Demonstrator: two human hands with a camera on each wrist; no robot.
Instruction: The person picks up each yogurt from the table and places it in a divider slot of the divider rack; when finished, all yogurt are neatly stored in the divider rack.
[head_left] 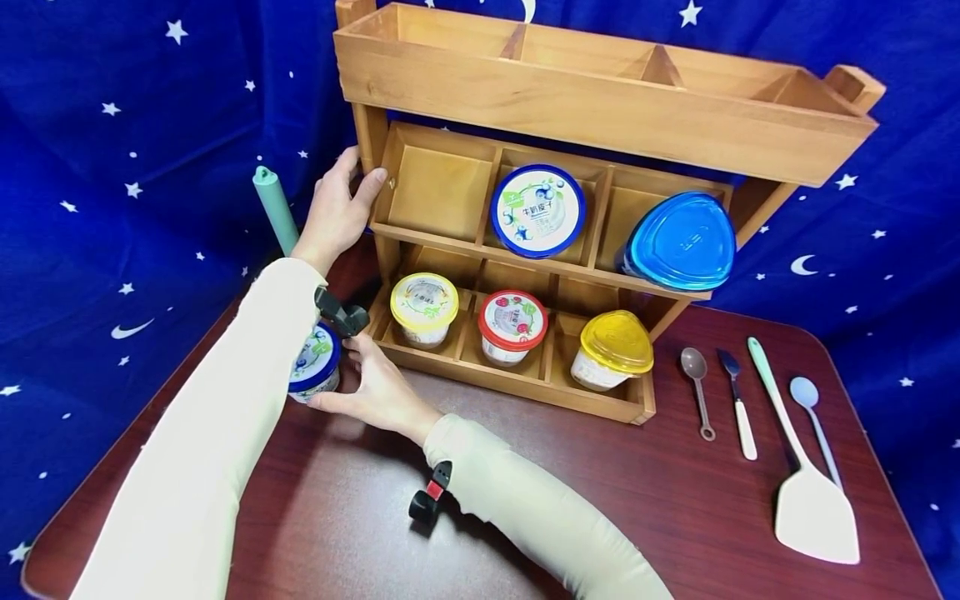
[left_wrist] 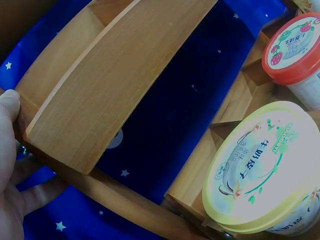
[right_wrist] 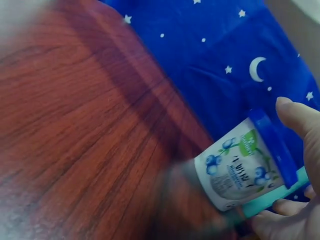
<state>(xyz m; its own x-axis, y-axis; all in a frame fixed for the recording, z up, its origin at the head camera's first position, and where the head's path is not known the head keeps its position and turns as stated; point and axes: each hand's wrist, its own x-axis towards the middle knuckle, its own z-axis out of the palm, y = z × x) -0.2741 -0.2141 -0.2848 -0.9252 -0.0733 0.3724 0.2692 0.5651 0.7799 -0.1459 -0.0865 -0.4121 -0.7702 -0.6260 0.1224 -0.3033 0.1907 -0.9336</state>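
Note:
My left hand (head_left: 337,208) grips the left end of the wooden rack's (head_left: 600,108) middle tier. In the left wrist view its thumb lies on the near wood edge, other fingers behind. My right hand (head_left: 382,392) is beside a blueberry tub (head_left: 315,367) with a blue lid, partly hidden by the left sleeve. In the right wrist view the fingers spread about that tub (right_wrist: 237,167), with a gap between one fingertip and the lid. Another blue-lidded tub (head_left: 537,211) and a blue tub (head_left: 682,242) are on the middle tier, whose left compartment is bare.
The lower tier holds a yellow-lidded tub (head_left: 424,308), a red-lidded tub (head_left: 513,325) and a yellow domed-lid tub (head_left: 612,350). At right lie a brown spoon (head_left: 697,387), a small knife-like utensil (head_left: 738,408), a turner (head_left: 813,508) and a grey spoon (head_left: 806,396). A green handle (head_left: 276,208) stands left.

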